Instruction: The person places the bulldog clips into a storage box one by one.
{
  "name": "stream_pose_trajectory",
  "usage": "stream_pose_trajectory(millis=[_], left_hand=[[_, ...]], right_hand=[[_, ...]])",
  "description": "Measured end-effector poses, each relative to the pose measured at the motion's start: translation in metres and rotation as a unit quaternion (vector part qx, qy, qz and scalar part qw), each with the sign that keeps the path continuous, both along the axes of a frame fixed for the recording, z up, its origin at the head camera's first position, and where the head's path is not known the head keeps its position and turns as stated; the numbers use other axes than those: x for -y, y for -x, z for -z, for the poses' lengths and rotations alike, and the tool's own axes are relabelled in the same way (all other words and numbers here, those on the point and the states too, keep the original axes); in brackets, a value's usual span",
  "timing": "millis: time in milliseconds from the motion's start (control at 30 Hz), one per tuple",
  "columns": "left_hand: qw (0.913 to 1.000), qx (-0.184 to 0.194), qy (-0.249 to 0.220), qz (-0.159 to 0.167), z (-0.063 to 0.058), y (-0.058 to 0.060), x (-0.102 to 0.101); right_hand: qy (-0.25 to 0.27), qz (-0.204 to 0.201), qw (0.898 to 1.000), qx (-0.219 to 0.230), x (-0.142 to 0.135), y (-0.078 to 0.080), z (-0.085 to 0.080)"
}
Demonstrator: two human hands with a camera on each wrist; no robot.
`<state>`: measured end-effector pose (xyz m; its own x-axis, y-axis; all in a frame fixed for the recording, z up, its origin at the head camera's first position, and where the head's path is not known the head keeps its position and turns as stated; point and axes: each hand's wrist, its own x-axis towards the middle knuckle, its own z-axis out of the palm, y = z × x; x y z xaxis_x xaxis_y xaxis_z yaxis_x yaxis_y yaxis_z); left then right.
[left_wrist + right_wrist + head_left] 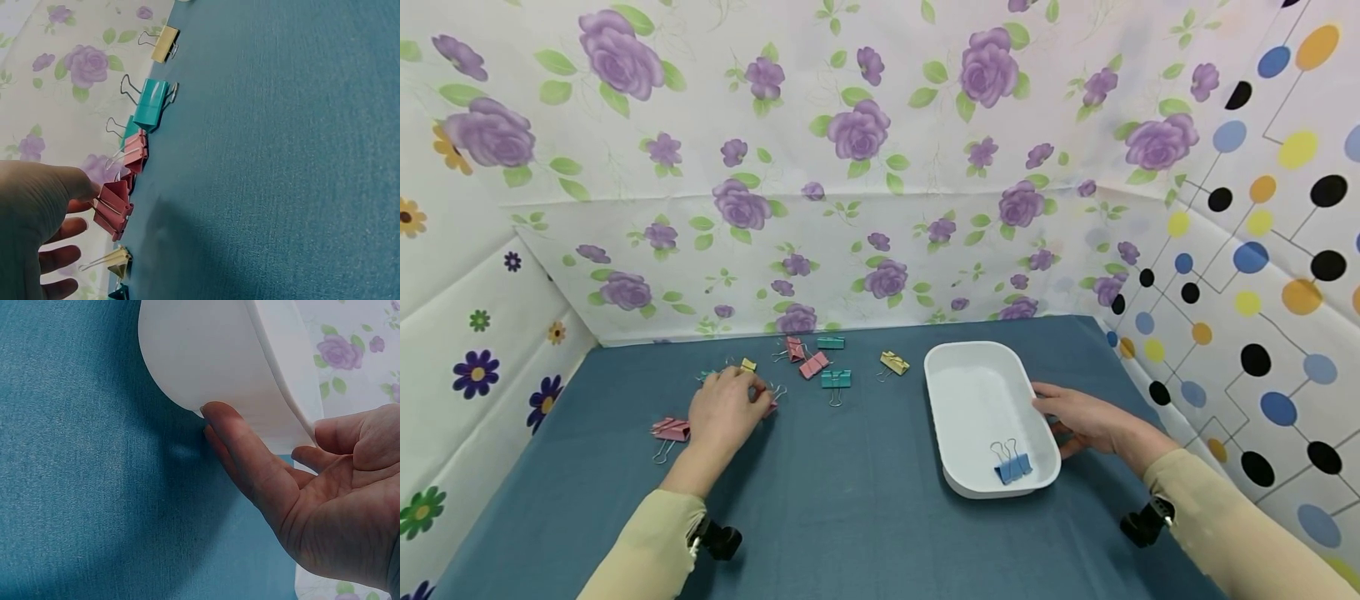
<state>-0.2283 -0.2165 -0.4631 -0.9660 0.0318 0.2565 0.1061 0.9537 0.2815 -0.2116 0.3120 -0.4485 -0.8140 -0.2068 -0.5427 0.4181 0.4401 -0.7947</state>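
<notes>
My left hand (727, 408) pinches a dark pink binder clip (113, 209) by its wire handle, between thumb and fingertips. In the head view the hand covers most of that clip. Around it lie a red-pink clip (671, 429), a yellow clip (748, 365) and a partly hidden teal clip. My right hand (1090, 421) grips the right side of a white tray (936, 417). In the right wrist view, one digit touches the tray's rim while other fingers reach under its outer wall (206, 356). A blue binder clip (1013, 468) lies inside the tray, near its front.
Toward the back are pink clips (814, 364), teal clips (836, 379) and a yellow patterned clip (894, 362). A blue cloth (865, 517) covers the table. Flowered sheeting (880, 225) rises behind it, and dotted sheeting (1262, 333) stands at the right.
</notes>
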Motion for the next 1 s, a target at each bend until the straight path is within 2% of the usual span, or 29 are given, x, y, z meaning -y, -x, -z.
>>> stream_pose_trajectory(millis=[633,1000], left_hand=[[0.9992,-0.038,0.0,0.014,-0.013,-0.007,-0.009],[0.9974,-0.065,-0.007,0.031,-0.021,-0.013,-0.016]], right_hand=[[-0.001,-0.001,1.0,-0.005,0.0,-0.001,0.0],[0.006,-0.014,1.0,-0.008,0.0,-0.003,-0.002]])
